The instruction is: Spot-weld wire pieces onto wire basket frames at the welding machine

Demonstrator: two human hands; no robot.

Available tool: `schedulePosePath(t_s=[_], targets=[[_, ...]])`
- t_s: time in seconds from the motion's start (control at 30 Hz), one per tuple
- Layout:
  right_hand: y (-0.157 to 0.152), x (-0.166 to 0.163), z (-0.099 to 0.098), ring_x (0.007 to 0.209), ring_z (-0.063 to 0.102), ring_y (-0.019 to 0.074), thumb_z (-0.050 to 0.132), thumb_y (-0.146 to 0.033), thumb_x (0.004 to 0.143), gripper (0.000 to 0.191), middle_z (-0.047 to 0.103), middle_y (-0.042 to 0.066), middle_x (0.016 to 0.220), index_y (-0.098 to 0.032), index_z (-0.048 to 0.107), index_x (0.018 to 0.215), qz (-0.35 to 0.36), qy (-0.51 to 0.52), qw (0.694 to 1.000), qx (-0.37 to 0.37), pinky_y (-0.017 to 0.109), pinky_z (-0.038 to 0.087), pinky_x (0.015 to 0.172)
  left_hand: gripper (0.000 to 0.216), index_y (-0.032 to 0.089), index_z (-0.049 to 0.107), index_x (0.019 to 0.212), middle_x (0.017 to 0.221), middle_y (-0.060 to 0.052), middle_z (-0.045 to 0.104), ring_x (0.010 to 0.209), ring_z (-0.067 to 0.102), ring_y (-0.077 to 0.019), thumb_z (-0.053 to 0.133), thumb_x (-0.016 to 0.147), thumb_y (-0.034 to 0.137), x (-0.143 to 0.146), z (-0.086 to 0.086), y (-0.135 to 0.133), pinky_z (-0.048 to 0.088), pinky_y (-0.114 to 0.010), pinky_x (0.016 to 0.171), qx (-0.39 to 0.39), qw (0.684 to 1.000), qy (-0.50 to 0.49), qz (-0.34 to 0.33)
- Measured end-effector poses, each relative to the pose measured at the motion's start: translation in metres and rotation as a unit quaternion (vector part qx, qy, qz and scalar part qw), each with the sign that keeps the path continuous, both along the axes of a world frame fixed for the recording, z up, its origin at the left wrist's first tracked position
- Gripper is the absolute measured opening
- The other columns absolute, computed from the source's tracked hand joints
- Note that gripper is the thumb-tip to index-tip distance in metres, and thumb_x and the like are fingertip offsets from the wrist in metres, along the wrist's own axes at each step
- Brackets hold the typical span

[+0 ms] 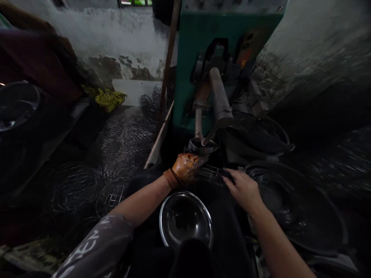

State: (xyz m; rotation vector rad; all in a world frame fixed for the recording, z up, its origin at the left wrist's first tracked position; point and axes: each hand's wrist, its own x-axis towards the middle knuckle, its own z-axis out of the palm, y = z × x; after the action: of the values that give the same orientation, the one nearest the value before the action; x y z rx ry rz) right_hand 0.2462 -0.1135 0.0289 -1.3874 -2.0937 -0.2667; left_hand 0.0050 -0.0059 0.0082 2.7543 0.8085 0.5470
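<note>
A wire grid, blurred by motion, spans the gap between my two hands in front of the machine's lower jaw. My left hand wears an orange-brown glove; its fingers curl closed at the grid's left end. At the right end, my bare right hand pinches the grid's edge between thumb and fingers. Just above the glove is the machine's lower jaw, close to the grid; whether they touch is hard to tell. A shiny metal bowl rests at my lap, below both hands.
Ahead stands a green machine with a thick metal arm. Bent wire rings pile up on the left floor. To the right are a large dark basin and another round vessel. Yellow wrapping lies by the wall.
</note>
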Motion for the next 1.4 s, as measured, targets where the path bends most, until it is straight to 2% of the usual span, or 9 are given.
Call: schedulePosePath(t_s=[0.13, 0.3, 0.47, 0.6, 0.7, 0.8, 0.97, 1.23, 1.4], targets=[[0.002, 0.003, -0.001, 0.085, 0.072, 0.0271, 0.048, -0.028, 0.101, 0.025, 0.075, 0.010, 0.095, -0.020, 0.070, 0.110, -0.001, 0.007, 0.997, -0.071, 0.040, 0.060, 0.079, 0.063, 0.021, 0.060, 0.135, 0.118, -0.008, 0.069, 0.105, 0.066, -0.0284, 0.067, 0.083, 0.055, -0.001, 0.000, 0.004, 0.051, -0.041, 0.091, -0.022, 0.999, 0.022, -0.008], [0.014, 0.011, 0.010, 0.088, 0.073, 0.0274, 0.054, -0.026, 0.098, 0.020, 0.076, 0.009, 0.097, -0.022, 0.073, 0.104, 0.021, -0.006, 0.987, -0.161, 0.038, 0.059, 0.079, 0.063, 0.018, 0.065, 0.126, 0.109, -0.010, 0.070, 0.100, 0.065, -0.0290, 0.070, 0.081, 0.061, -0.002, 0.000, 0.006, 0.050, -0.039, 0.086, -0.035, 0.998, 0.049, -0.006], [0.023, 0.021, 0.021, 0.082, 0.073, 0.0244, 0.055, -0.023, 0.096, 0.018, 0.076, 0.007, 0.088, -0.022, 0.073, 0.095, 0.064, -0.034, 0.971, -0.226, 0.034, 0.058, 0.074, 0.043, 0.018, 0.069, 0.114, 0.100, -0.010, 0.069, 0.096, 0.066, -0.0283, 0.068, 0.086, 0.051, 0.001, 0.002, 0.002, 0.050, -0.036, 0.081, -0.033, 0.996, 0.079, -0.005], [0.016, 0.019, 0.016, 0.089, 0.073, 0.0265, 0.054, -0.023, 0.095, 0.021, 0.076, 0.010, 0.099, -0.021, 0.071, 0.107, 0.042, -0.049, 0.975, -0.211, 0.037, 0.059, 0.078, 0.041, 0.019, 0.070, 0.113, 0.101, -0.008, 0.071, 0.093, 0.067, -0.0287, 0.067, 0.087, 0.051, 0.002, 0.004, 0.000, 0.050, -0.037, 0.078, -0.033, 0.997, 0.076, -0.001], [0.010, 0.014, 0.009, 0.094, 0.073, 0.0273, 0.053, -0.023, 0.095, 0.027, 0.075, 0.011, 0.107, -0.019, 0.069, 0.117, 0.017, -0.021, 0.982, -0.187, 0.039, 0.060, 0.082, 0.050, 0.020, 0.069, 0.119, 0.105, -0.008, 0.072, 0.095, 0.068, -0.0288, 0.069, 0.084, 0.055, 0.001, 0.004, 0.002, 0.051, -0.038, 0.080, -0.036, 0.997, 0.069, 0.006], [0.011, 0.009, 0.005, 0.095, 0.073, 0.0280, 0.054, -0.024, 0.094, 0.025, 0.075, 0.011, 0.105, -0.019, 0.069, 0.114, 0.002, 0.020, 0.984, -0.177, 0.040, 0.060, 0.084, 0.057, 0.019, 0.068, 0.125, 0.109, -0.008, 0.072, 0.099, 0.068, -0.0299, 0.072, 0.080, 0.054, 0.000, -0.001, 0.005, 0.052, -0.040, 0.084, -0.033, 0.998, 0.054, 0.008], [0.032, 0.006, 0.011, 0.093, 0.073, 0.0269, 0.060, -0.025, 0.091, 0.020, 0.075, 0.009, 0.102, -0.021, 0.071, 0.107, 0.008, 0.088, 0.981, -0.175, 0.039, 0.060, 0.084, 0.057, 0.017, 0.069, 0.121, 0.107, -0.010, 0.072, 0.098, 0.067, -0.0303, 0.070, 0.077, 0.054, -0.004, -0.006, 0.015, 0.052, -0.041, 0.086, -0.019, 0.999, 0.008, 0.030], [0.075, 0.002, 0.025, 0.089, 0.074, 0.0259, 0.065, -0.020, 0.086, 0.017, 0.077, 0.006, 0.096, -0.024, 0.074, 0.100, 0.031, 0.069, 0.978, -0.196, 0.037, 0.059, 0.080, 0.049, 0.016, 0.069, 0.101, 0.100, -0.011, 0.071, 0.092, 0.067, -0.0285, 0.072, 0.073, 0.055, -0.009, -0.001, 0.036, 0.051, -0.038, 0.081, 0.000, 0.997, -0.014, 0.079], [0.084, -0.001, 0.027, 0.089, 0.074, 0.0256, 0.064, -0.023, 0.085, 0.015, 0.077, 0.005, 0.095, -0.023, 0.074, 0.097, 0.040, 0.095, 0.976, -0.192, 0.036, 0.059, 0.078, 0.050, 0.016, 0.069, 0.106, 0.098, -0.009, 0.072, 0.092, 0.068, -0.0273, 0.074, 0.071, 0.052, -0.013, 0.001, 0.041, 0.052, -0.036, 0.081, 0.001, 0.996, -0.023, 0.081]])
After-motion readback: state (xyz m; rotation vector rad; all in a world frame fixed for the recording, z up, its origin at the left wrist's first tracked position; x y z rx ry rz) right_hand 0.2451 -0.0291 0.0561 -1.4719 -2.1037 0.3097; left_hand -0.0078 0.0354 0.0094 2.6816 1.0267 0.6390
